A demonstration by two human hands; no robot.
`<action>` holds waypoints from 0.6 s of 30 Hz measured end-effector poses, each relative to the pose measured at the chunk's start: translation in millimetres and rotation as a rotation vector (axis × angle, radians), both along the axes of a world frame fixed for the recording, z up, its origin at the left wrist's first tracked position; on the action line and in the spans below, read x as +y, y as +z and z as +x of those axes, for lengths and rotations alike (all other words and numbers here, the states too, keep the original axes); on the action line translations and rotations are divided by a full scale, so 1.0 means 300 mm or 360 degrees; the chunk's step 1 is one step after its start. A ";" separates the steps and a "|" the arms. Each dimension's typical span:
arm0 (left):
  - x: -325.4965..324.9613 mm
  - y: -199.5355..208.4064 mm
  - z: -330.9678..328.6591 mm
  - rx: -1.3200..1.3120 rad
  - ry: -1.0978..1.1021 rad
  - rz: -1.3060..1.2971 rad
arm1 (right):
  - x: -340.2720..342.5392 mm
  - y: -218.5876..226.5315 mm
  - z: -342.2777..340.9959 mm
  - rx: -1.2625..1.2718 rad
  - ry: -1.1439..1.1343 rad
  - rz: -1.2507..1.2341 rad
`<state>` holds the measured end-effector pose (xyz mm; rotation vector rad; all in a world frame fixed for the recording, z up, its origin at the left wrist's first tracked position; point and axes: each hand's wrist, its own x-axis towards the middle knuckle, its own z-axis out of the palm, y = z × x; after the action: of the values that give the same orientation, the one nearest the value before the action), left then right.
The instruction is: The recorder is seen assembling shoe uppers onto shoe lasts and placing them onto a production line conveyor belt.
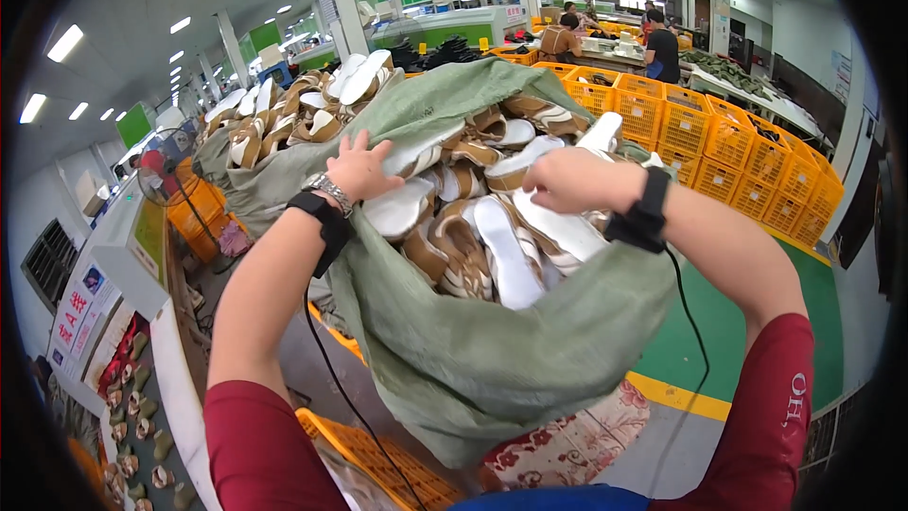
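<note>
A large green woven sack (pixel 492 350) gapes in front of me, full of brown-and-white shoe uppers (pixel 459 251) with white soles or insoles attached. My left hand (pixel 359 170) rests at the sack's left rim with its fingers spread, beside a white sole (pixel 400 208). Over the right part of the pile is my right hand (pixel 579 180), its fingers curled down close to another white sole (pixel 563 227). What those fingers hold, if anything, is hidden. A long white sole (pixel 506 251) lies face up in the middle of the pile.
Behind the sack, more shoe uppers (pixel 284 109) are heaped. Stacked orange crates (pixel 686 123) line the right side. An orange crate (pixel 378 459) sits low in front of me. At left are a fan (pixel 163 170) and a belt with small shoe parts (pixel 142 416). People work farther back.
</note>
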<state>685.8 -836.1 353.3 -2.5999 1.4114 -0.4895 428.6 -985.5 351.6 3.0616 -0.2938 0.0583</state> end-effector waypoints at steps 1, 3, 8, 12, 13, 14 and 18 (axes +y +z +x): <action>-0.020 -0.003 0.060 0.0010 -0.0020 -0.0009 | -0.043 0.008 0.098 0.0183 -0.0127 -0.0078; -0.027 -0.003 0.214 0.0442 -0.0069 -0.0122 | -0.083 -0.022 0.267 0.0150 -0.0099 -0.0204; -0.051 0.000 0.434 0.0452 -0.0370 -0.0793 | -0.212 -0.159 0.622 -0.0554 -0.0151 -0.0638; -0.002 -0.048 0.566 0.0007 -0.0677 -0.1265 | -0.186 -0.065 0.826 -0.0290 -0.0250 -0.0706; -0.002 -0.063 0.566 -0.0004 -0.0673 -0.1272 | -0.182 -0.044 0.856 -0.0299 -0.0244 -0.0713; -0.010 -0.080 0.561 0.0153 -0.0707 -0.1268 | -0.187 -0.023 0.880 -0.0259 -0.0174 -0.0766; -0.034 -0.142 0.558 0.0476 -0.0701 -0.1261 | -0.225 -0.015 0.980 -0.0247 0.0120 -0.0882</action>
<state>853.1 -846.4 310.7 -3.0148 2.2982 -0.8987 722.7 -1053.0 347.0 2.5183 -0.1382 0.3231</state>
